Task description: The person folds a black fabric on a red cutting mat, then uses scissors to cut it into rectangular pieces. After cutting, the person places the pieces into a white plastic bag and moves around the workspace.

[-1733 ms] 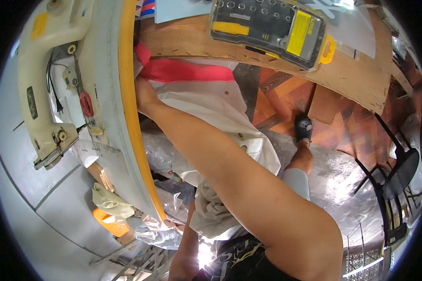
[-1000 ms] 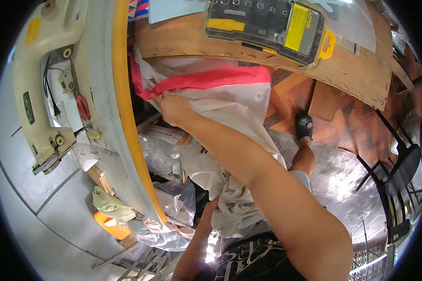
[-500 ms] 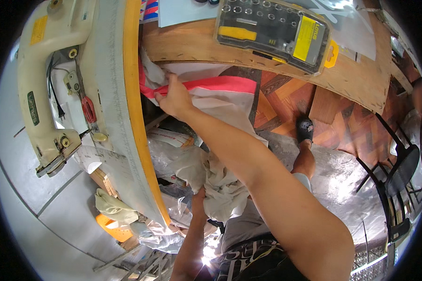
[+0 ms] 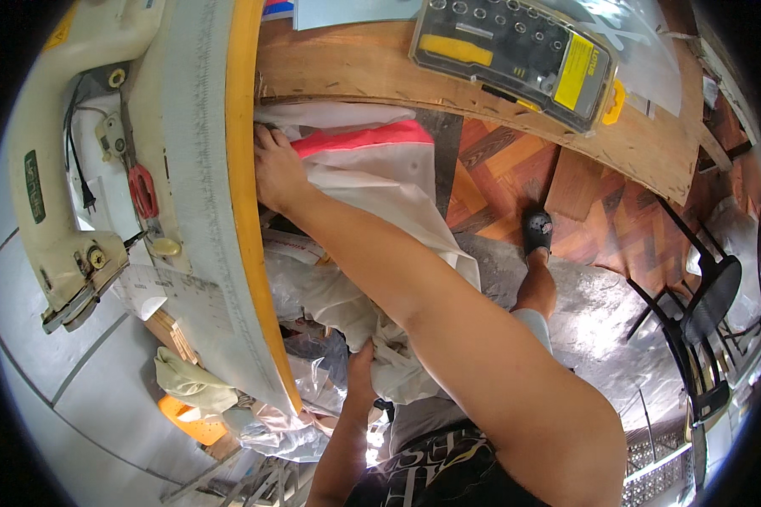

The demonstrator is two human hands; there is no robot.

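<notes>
While right hand [image 4: 277, 173] fingers clamp white cloth [image 4: 380, 190] at table edge [image 4: 243, 169], left hand [image 4: 362, 363] grips its lower fold

A cream-white cloth [image 4: 372, 194] crossed by a coral-red band is seen at the upper middle of the frame. The wooden counter [image 4: 651, 152] is shown in plain light brown, and its curved edge [image 4: 243, 211] at the left is trimmed in orange-yellow. A black socket case [image 4: 516, 51] with yellow labels is seen at the top. Red-handled scissors [image 4: 142, 191] are set against an off-white sewing machine [image 4: 68, 169] at the left. The floor [image 4: 499, 169] is patterned in reddish-brown parquet.
</notes>
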